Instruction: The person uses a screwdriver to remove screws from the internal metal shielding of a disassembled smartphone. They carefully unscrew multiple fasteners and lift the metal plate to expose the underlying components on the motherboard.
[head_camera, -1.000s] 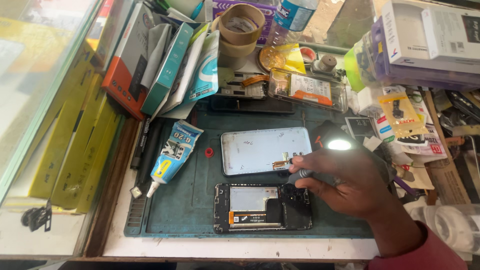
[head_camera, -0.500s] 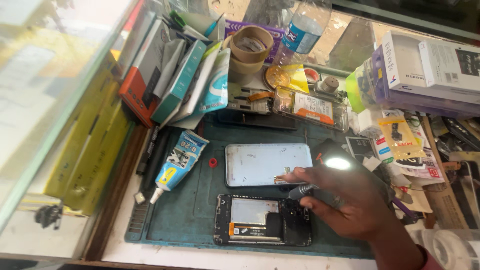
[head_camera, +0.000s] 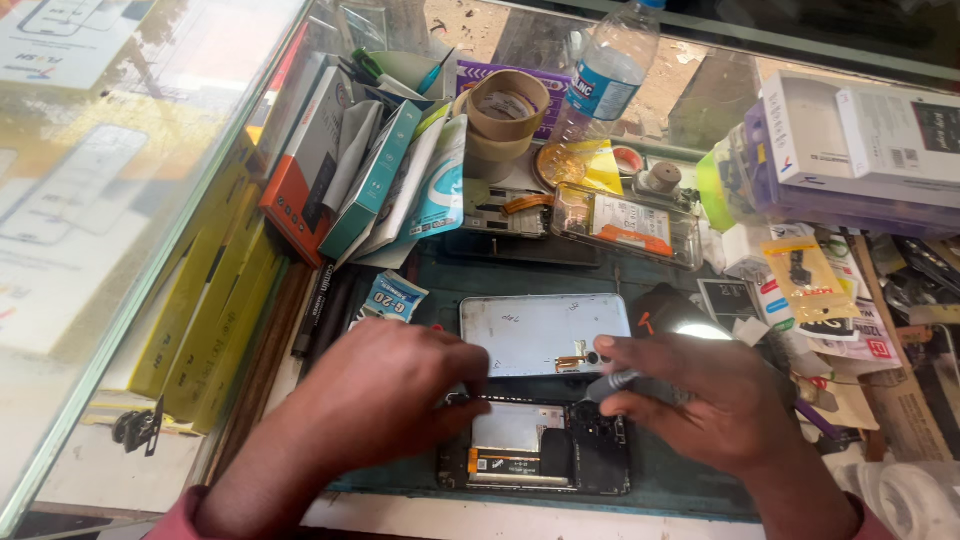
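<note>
The left hand (head_camera: 385, 395) pressed down on the left edge of the opened phone (head_camera: 540, 448), which lay on the near part of the green mat (head_camera: 660, 480). The right hand (head_camera: 715, 400) gripped a screwdriver (head_camera: 612, 382) over the phone's far right corner, near the detached back panel (head_camera: 540, 330).

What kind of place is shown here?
Probably a phone repair counter: an opened black phone lies on a dark green work mat, its silvery back cover beside it, with stacked parts boxes.

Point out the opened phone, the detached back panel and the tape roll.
opened phone (head_camera: 525, 450), head view, on its exposed inner plate.
detached back panel (head_camera: 535, 330), head view, on its bare pale middle.
tape roll (head_camera: 508, 105), head view, on its brown top rim.
</note>
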